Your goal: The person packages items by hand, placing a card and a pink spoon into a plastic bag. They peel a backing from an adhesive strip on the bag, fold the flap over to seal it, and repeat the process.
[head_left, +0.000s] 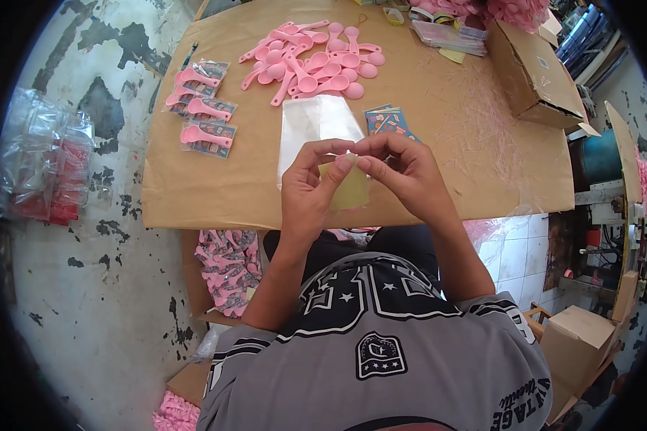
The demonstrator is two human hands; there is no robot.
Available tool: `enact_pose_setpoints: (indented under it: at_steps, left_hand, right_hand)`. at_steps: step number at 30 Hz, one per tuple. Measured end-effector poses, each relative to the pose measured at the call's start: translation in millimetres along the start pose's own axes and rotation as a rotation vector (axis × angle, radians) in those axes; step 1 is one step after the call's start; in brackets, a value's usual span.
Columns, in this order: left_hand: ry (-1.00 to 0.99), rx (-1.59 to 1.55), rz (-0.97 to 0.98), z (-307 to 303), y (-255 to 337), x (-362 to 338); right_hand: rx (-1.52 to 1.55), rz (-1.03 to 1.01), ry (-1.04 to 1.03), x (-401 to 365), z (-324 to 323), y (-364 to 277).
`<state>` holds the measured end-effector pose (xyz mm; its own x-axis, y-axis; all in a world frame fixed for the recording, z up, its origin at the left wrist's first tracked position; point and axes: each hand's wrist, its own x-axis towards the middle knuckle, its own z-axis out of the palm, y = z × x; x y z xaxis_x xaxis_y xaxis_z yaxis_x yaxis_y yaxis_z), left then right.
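One yellow packet point(349, 192), pinched at top between left hand point(305, 195), right hand point(404, 172)

Grey shirt point(410, 388): "VINTAGE" printed near hem; large chest numerals partly hidden.

A small yellow sheet point(349, 191), thin, squarish and plain, is held clear of the brown tabletop point(474, 172), above the middle of its near edge. It hangs roughly upright. Its top edge is pinched between the fingertips of the left hand point(308, 194) and the right hand point(404, 172), and its lower part shows between them.
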<state>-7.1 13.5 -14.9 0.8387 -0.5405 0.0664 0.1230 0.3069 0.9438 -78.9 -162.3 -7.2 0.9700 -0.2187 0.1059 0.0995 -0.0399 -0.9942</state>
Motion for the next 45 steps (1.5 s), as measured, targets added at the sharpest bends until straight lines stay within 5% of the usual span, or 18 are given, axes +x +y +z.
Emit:
enact_pose_setpoints:
  at_steps: [7, 16, 22, 29, 32, 34, 40, 41, 43, 45]
  left_hand:
    - [-0.013, -0.064, -0.046, -13, 6, -4]
    - [-0.074, -0.081, 0.147, -27, -5, -9]
    - [-0.109, 0.082, 0.141, -29, -4, -12]
    - [-0.015, 0.096, 0.078, -10, 23, -16]
    - [0.113, 0.749, 0.523, -55, 28, -7]
    - [0.279, 0.845, 0.692, -74, 48, 3]
    - [0.350, 1.162, 0.606, -133, 61, 29]
    - [0.329, 1.172, 0.470, -133, 55, 29]
    - [0.283, 1.175, 0.192, -118, 39, 27]
    - [0.222, 1.292, 0.123, -105, 12, 28]
  right_hand:
    - [0.113, 0.082, 0.041, 3, -1, -16]
    - [0.003, -0.200, -0.102, 2, -10, -11]
    - [0.109, -0.203, -0.141, 4, -19, -4]
    - [0.164, -0.126, 0.044, 3, -9, -11]
    - [-0.038, -0.176, 0.221, 3, -27, -4]
    - [-0.266, -0.227, 0.318, 3, -43, -1]
    - [-0.879, -0.313, 0.437, -1, -59, 5]
    - [-0.976, -0.322, 0.437, -3, -59, 10]
    - [-0.905, -0.143, 0.395, -5, -56, 16]
    - [-0.812, 0.013, 0.342, -5, -54, 22]
